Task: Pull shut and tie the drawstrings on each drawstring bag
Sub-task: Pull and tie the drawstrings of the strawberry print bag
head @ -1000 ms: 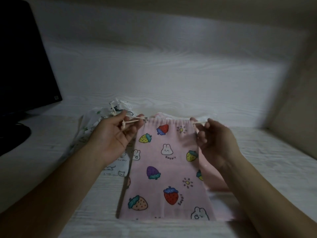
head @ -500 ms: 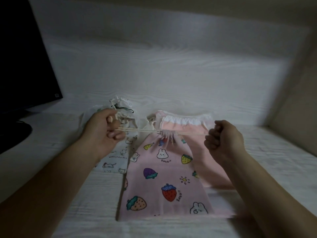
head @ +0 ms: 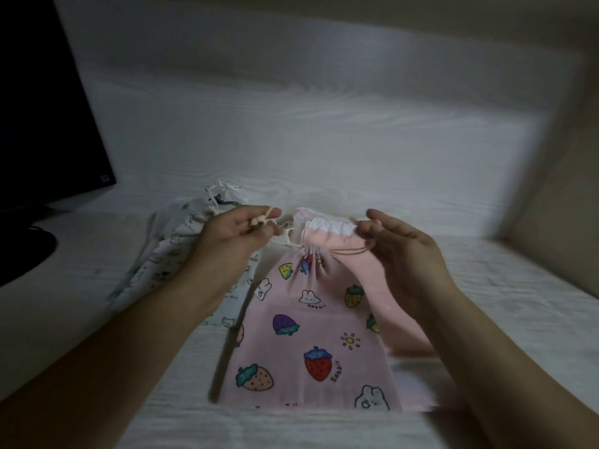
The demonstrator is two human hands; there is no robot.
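1. Head view: my left hand (head: 236, 231) pinches the knotted cord ends (head: 259, 220) of the pink strawberry bag (head: 308, 335).
2. My right hand (head: 405, 254) pinches the cords (head: 351, 251) on its side.
3. The bag's cinched neck (head: 312, 256) sits between my hands.
4. A white printed bag (head: 181, 251) lies under my left hand, and a plain pink bag (head: 327, 230) lies beyond the neck.

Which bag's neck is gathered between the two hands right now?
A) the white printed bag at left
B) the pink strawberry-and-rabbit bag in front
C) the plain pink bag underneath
B: the pink strawberry-and-rabbit bag has its neck cinched, with cords running out to the left hand and the right hand.
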